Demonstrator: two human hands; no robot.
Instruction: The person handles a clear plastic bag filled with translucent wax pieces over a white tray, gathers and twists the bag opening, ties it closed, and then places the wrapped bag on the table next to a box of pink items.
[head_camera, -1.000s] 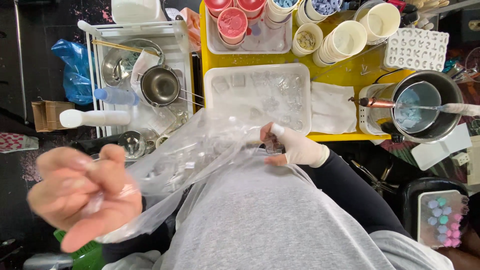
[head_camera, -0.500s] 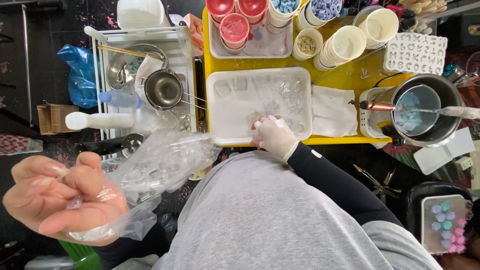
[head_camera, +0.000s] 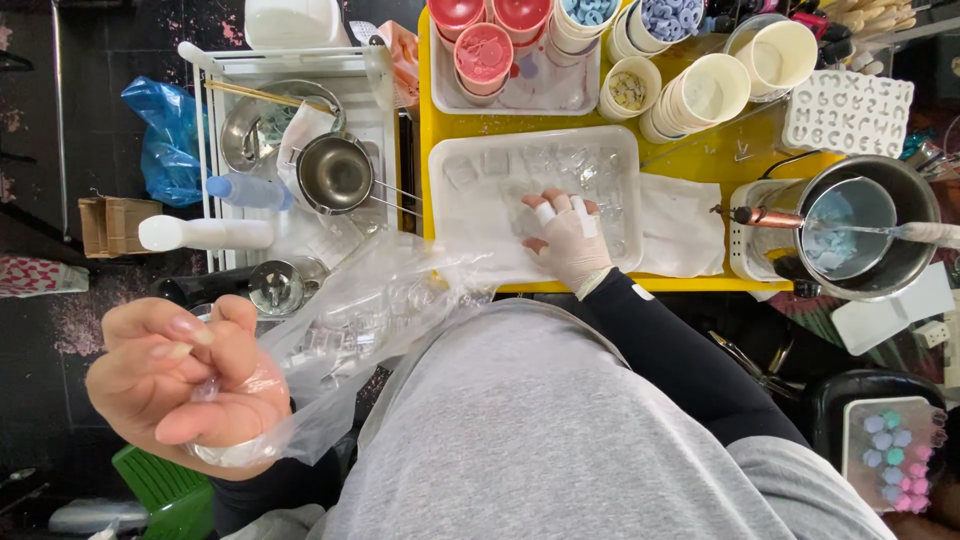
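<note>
My left hand (head_camera: 185, 385) is raised at the lower left, its fingers shut on the gathered mouth of a clear plastic bag (head_camera: 380, 310) that holds several small clear pieces. The bag stretches from that hand up toward the yellow table (head_camera: 700, 160). My right hand (head_camera: 565, 235), in a pale glove with taped fingers and a dark sleeve, reaches into a shallow white tray (head_camera: 470, 160) on the table. Its fingers rest spread among the clear pieces (head_camera: 570, 165) lying there. I cannot tell whether it grips any of them.
A metal pot (head_camera: 865, 225) with a tool across it stands at the right, a white letter mould (head_camera: 850, 110) behind it. Cups and pink bowls (head_camera: 485, 50) line the table's far side. A white rack (head_camera: 290, 160) with metal cups and bottles stands left of the table.
My right hand has gone from the bag's edge near my body forward into the white tray. My left hand has stayed raised with the bag, drifting slightly.
</note>
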